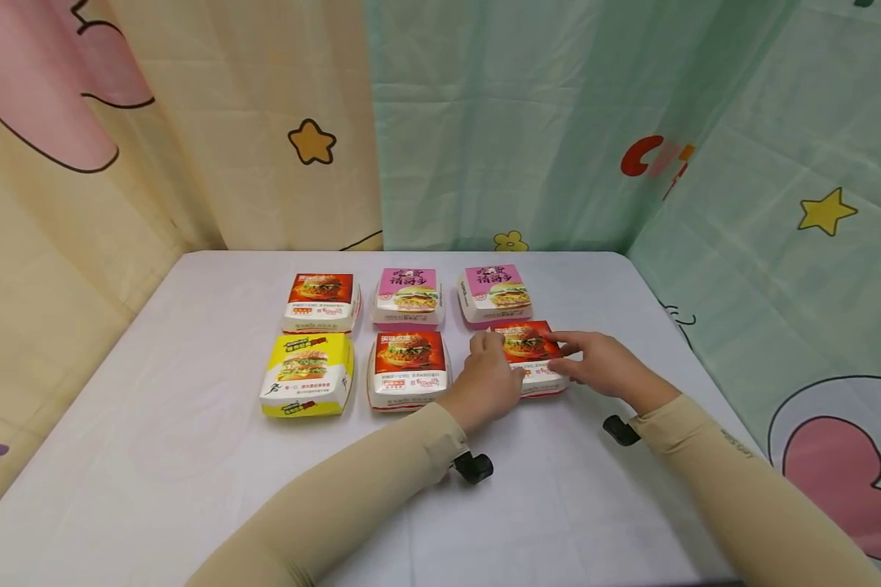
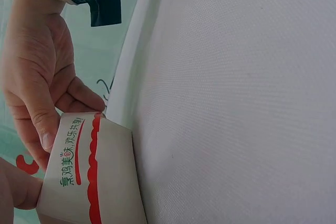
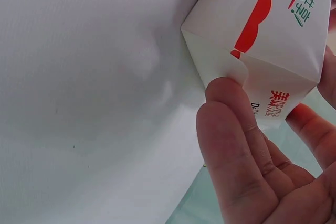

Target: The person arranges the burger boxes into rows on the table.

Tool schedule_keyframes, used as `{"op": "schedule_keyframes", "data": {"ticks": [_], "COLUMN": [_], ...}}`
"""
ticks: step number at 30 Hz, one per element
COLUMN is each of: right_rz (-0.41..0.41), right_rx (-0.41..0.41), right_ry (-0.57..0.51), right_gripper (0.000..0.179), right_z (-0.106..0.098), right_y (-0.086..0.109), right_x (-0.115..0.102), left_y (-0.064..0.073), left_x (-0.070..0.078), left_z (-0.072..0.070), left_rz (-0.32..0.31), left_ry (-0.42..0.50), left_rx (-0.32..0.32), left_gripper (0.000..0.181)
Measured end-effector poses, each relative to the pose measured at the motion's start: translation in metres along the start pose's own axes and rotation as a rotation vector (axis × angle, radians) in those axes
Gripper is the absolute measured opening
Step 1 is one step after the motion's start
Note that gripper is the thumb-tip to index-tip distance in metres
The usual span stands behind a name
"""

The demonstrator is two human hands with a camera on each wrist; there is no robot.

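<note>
A red-and-white burger box (image 1: 526,342) with a burger picture on its lid sits at the right end of the front row, between both hands. My left hand (image 1: 488,383) holds its left side, thumb toward the front and fingers over the far edge. From the right, my right hand (image 1: 605,367) grips the other side, thumb and fingers spread around the corner. In the left wrist view, the box's front wall (image 2: 113,171) shows a red scalloped band and green lettering. The right wrist view shows right fingers (image 3: 226,145) against the box's side flap.
Left of the held box stand another red-and-white box (image 1: 409,371) and a yellow box (image 1: 307,375). Behind are a red-and-white box (image 1: 321,302) and two pink boxes (image 1: 409,295). They stand on a white-covered table (image 1: 154,456), with patterned curtains (image 1: 499,163) behind.
</note>
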State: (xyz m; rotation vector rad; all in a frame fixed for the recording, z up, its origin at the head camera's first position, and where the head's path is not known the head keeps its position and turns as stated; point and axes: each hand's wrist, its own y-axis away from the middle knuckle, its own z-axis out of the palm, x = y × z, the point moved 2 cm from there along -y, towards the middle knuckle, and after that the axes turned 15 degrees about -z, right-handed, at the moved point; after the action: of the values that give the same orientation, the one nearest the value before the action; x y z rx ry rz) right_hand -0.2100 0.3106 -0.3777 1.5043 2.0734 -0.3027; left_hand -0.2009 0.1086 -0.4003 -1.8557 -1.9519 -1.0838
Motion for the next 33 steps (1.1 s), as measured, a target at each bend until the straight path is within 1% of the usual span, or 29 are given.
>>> {"op": "schedule_keyframes", "data": {"ticks": [6,17,25,33], "right_rz": [-0.006,-0.025,-0.033,-0.016], "right_rx": [0.004,0.003,0.002,-0.001], "right_ry": [-0.002,0.023,0.017,0.013], "right_gripper": [0.070,0.068,0.068,0.068], "right_z": [0.003,0.005,0.006,0.005], "right_y": [-0.001,-0.003,-0.003,-0.002], "right_x": [-0.004,-0.007,-0.008,-0.010], "left_y": [0.002,0.001,0.002,0.002], "left_x": [-0.005,-0.011,-0.013,-0.013], "left_z": [-0.003,-0.002,-0.003,-0.003], "left_rz": [0.014,0.039,0.021,0.027], "left_ry": [0.023,0.062,0.082,0.095], "left_rx": [-0.004,-0.004,-0.017,-0.020], "left_gripper": [0.073,0.067,0.067,0.066]}}
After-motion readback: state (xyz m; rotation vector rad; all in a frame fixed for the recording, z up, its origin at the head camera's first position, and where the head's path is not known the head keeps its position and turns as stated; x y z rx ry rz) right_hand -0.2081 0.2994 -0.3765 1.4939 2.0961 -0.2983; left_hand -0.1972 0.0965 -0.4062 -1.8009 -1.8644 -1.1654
